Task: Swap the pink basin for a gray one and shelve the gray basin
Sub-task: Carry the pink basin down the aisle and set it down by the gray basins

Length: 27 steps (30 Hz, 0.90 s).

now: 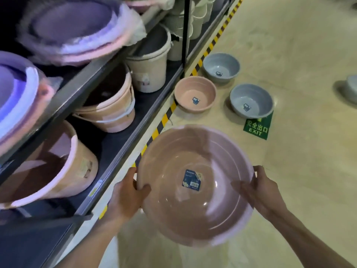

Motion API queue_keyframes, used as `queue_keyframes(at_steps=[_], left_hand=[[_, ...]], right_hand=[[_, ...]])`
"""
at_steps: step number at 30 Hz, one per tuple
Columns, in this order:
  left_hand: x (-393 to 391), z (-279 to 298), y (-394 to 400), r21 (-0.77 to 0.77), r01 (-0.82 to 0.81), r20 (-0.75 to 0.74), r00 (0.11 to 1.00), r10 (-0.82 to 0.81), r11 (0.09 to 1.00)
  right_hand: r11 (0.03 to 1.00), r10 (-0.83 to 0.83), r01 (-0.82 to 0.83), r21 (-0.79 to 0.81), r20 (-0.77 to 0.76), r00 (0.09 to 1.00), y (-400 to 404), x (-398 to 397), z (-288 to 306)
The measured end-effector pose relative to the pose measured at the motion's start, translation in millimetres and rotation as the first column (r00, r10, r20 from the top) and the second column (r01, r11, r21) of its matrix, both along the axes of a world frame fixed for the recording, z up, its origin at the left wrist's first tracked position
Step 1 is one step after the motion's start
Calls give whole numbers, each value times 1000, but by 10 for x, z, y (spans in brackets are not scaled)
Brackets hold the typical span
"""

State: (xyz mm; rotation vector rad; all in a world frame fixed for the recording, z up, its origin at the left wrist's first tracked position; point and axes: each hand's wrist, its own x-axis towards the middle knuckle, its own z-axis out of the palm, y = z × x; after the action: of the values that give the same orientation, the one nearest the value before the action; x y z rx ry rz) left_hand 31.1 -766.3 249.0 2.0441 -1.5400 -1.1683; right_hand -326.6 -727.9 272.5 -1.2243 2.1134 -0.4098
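Note:
I hold a large pink basin [195, 206] with a blue label in its bottom, in front of me above the floor. My left hand [128, 194] grips its left rim and my right hand [259, 188] grips its right rim. Farther away on the floor stand a smaller pink basin [195, 93] and two gray basins, one near the shelf edge [221, 67] and one to the right [251, 100]. Each has a label inside.
A dark shelf unit [123, 144] runs along the left, holding pink buckets [108, 109], a beige bucket [148, 70] and stacked pink basins [73, 29] above. Yellow-black tape [168, 115] marks the floor edge. A green EXIT sticker [257, 127] lies on the floor. Another gray basin [350, 88] sits at the right edge.

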Motion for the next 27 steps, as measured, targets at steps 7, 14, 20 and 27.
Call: queue_keyframes(at_steps=[7,14,20,27], left_hand=[[-677,-92,-1018,35,93,46,994,-95,995],[-1135,-295,-2245,35,188,58,980,-190,982],[-1469,-490,-3191,53,228,-5,974,-228,972],[-1822,-919,-4305,75,175,-13,985,-174,982]], right_hand=[[998,-48,50,43,-59,997,-857,-640,-16],[989,-124,130,70,-83,989,-1823,-1025,-221],[991,-94,107,84,-142,985,-2752,-1372,-366],[992,-89,100,82,-125,988,-3917,-1766,-779]])
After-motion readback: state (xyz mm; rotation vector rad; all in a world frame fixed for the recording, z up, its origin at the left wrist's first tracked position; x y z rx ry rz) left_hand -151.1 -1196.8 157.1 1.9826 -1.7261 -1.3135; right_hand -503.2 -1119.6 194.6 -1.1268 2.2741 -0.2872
